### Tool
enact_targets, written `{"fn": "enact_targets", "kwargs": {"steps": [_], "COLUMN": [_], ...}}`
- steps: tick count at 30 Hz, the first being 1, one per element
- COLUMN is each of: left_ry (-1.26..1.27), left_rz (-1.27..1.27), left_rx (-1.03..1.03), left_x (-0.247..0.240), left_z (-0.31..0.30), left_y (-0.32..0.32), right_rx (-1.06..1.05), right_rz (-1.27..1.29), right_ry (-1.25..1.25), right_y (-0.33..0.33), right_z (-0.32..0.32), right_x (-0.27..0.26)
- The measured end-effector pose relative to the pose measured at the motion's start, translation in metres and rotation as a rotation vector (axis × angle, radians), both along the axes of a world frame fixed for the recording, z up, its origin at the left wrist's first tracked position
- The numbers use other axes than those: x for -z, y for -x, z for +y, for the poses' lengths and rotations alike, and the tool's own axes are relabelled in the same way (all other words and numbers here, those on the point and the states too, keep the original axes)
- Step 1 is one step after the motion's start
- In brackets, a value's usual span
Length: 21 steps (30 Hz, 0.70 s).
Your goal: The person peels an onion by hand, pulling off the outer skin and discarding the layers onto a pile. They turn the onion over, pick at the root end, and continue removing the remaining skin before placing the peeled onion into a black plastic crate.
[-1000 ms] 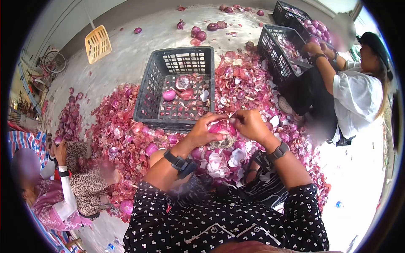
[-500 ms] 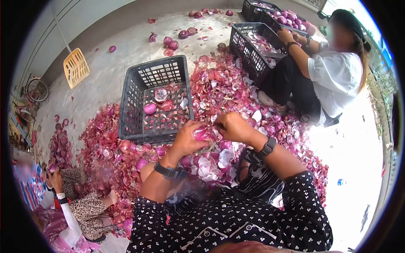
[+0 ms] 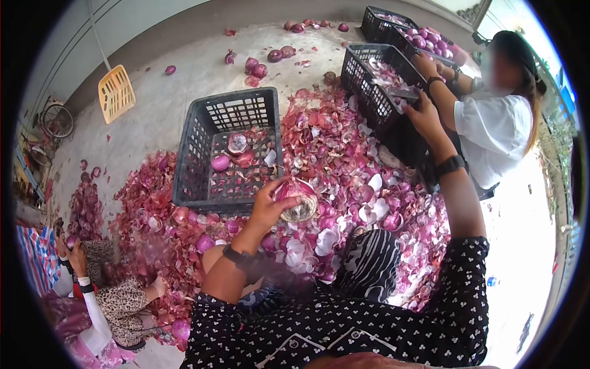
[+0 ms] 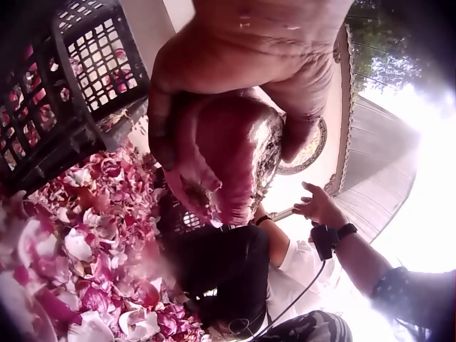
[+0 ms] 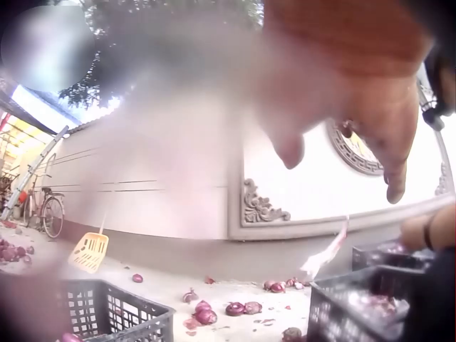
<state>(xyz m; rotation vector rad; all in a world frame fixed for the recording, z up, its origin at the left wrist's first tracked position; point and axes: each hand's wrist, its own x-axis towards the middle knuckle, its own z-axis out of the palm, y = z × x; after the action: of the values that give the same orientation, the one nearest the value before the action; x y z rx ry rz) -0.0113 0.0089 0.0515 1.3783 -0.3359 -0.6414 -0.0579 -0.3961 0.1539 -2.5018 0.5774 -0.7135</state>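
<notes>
My left hand (image 3: 270, 206) grips a large red onion (image 3: 301, 203) above the peel heap, thumb across its front. Pink skin and a dark, rough root end show on the onion (image 4: 221, 157) in the left wrist view, fingers curled round its sides. My right hand (image 3: 424, 117) is stretched out far to the right, beside the neighbouring person's crate. Its fingers are spread and hold nothing in the left wrist view (image 4: 318, 206). Below those fingers, a blurred whitish-pink piece of peel (image 5: 328, 253) hangs in the air in the right wrist view.
A black crate (image 3: 184, 163) with a few onions stands ahead. Onion peels (image 3: 344, 147) cover the floor around me. A seated person in white (image 3: 491, 117) works at another crate (image 3: 362, 83), where a flat blade (image 3: 402, 93) lies. Another person sits at left. A yellow scoop (image 3: 115, 95) leans at the wall.
My right hand has left the onion and swung out to the right, its fingers now spread. The left hand still holds the onion, now turned with its root end showing.
</notes>
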Motion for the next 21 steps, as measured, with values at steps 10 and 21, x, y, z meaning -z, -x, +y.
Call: {"fn": "enact_targets", "kwargs": {"steps": [10, 21], "left_ry": [0.195, 0.605], "left_rz": [0.245, 0.367], "left_rx": [-0.021, 0.07], "left_x": [-0.014, -0.025], "left_z": [0.023, 0.041], "left_y": [0.011, 0.013], "right_rx": [0.125, -0.524], "right_rz": [0.567, 0.213], "right_ry": [0.214, 0.168], "right_y": [0.282, 0.134], "right_z": [-0.063, 0.18], "right_x": [-0.18, -0.285]}}
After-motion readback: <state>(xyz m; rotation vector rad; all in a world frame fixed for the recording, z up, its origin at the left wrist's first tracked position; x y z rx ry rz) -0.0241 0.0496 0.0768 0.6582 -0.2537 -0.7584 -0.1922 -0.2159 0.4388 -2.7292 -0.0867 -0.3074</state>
